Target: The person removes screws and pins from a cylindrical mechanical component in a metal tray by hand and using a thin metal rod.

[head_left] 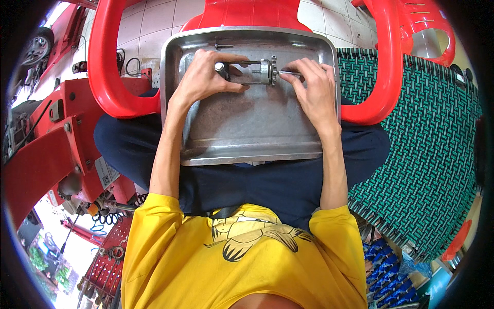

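Note:
My left hand (pixel 200 82) grips a metal mechanical assembly (pixel 263 72) above the tray, fingers along its far side and thumb along its near side. The assembly has long thin rods, a cylindrical body and a toothed wheel (pixel 274 71) at its right end. A rounded light knob (pixel 219 67) shows at its left end, beside my palm. My right hand (pixel 316 95) is closed in a pinch on a thin metal rod (pixel 289 72) that points at the toothed wheel. Whether the rod touches the wheel I cannot tell. A small dark bolt-like pin (pixel 224 46) lies near the tray's far edge.
The metal tray (pixel 252 158) rests across my crossed legs, against a red plastic chair (pixel 247 13) whose arms rise on both sides. At right stands a green-and-black woven lounger (pixel 411 134). Red machinery (pixel 98 139) is on the left, with a tool rack (pixel 110 252) below it.

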A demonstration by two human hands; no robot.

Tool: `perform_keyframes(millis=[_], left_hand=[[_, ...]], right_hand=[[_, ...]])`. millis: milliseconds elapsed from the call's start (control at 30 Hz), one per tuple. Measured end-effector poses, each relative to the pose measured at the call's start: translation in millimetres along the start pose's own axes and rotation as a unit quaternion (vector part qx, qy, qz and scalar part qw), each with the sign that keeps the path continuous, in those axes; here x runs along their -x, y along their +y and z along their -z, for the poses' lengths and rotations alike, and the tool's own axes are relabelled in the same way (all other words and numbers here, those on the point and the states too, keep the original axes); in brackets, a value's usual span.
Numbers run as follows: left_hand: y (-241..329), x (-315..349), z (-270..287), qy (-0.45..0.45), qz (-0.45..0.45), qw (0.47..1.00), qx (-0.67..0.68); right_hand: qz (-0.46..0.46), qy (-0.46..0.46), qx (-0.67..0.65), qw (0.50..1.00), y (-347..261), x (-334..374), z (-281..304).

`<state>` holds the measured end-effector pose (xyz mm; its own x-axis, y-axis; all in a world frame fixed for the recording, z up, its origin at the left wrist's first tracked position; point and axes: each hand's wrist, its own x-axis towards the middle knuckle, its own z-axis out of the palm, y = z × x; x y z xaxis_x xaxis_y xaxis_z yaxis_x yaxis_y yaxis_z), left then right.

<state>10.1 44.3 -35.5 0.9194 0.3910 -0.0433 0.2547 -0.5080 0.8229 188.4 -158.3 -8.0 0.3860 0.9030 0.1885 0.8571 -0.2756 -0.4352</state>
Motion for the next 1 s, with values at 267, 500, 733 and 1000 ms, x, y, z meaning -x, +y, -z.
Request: perform_keyframes(millis=[267,500,733,1000], left_hand=[[-2.2,-1.5,2.0,0.007,0.003,1.0,0.004],[-4.5,-3.4,1.1,0.007,-0.005,1.0,-0.002],[-2.6,-2.7,2.0,0.001,-0.005,1.0,-0.001],[-2.7,-2.9,1.2,0.0,-0.007,1.0,-0.003]], right_hand=[[0.017,0.029,0.017,0.999,-4.4,-1.4,1.8],[0.031,0.054,0.011,0.998,-6.5,-2.7,-1.8],[0.025,0.036,0.045,0.998,-2.4,-0.5,-3.5],[0.019,0.044,0.051,0.998,-2.2,1.1,-6.8]])
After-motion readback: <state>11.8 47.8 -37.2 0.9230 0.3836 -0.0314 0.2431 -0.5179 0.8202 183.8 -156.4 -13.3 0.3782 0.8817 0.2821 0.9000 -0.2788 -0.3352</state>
